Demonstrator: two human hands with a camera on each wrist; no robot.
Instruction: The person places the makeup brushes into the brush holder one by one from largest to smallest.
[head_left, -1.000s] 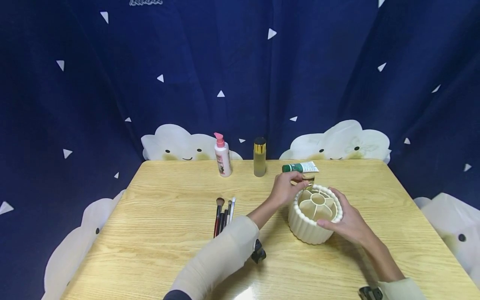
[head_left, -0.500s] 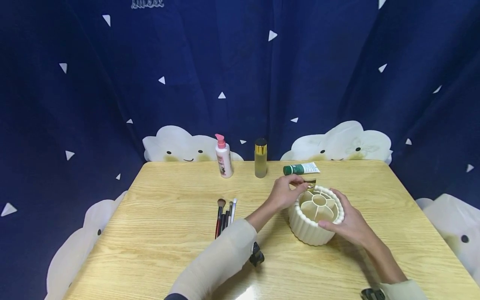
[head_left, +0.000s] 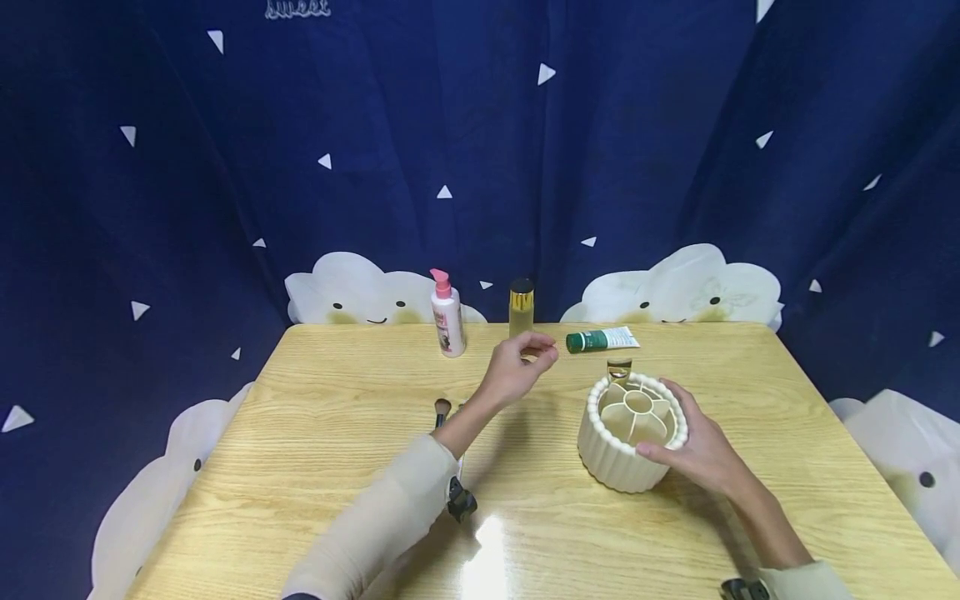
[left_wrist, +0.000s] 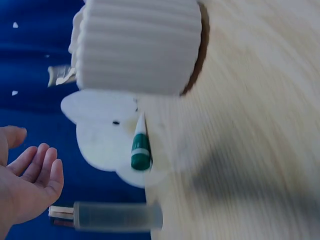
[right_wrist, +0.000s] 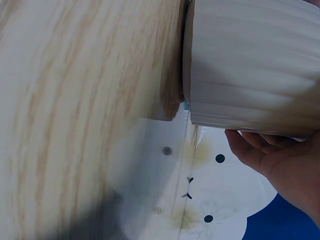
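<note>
A round cream organizer (head_left: pixel 622 450) with ribbed sides, a beaded rim and petal-shaped compartments stands on the table. My right hand (head_left: pixel 697 442) grips its right side, thumb at the near rim and fingers behind; the right wrist view shows fingers against the ribbed wall (right_wrist: pixel 255 65). A small shiny gold item (head_left: pixel 619 370) sticks up from a compartment at the far rim; its lower part is hidden. My left hand (head_left: pixel 517 365) is in the air left of the organizer, fingers loosely bent around nothing. In its wrist view the left hand (left_wrist: pixel 30 185) is likewise free of any object.
A green-and-white tube (head_left: pixel 602 339) lies behind the organizer. A clear bottle with gold-and-black cap (head_left: pixel 521 305) and a white pump bottle (head_left: pixel 448 321) stand at the back. Makeup brushes (head_left: pixel 442 408) lie partly under the left forearm. A blue curtain (head_left: pixel 480 150) hangs behind.
My left hand has let go of the gold item, which stays in the organizer, and has moved away to the left. The right hand keeps its grip; the organizer stays in place.
</note>
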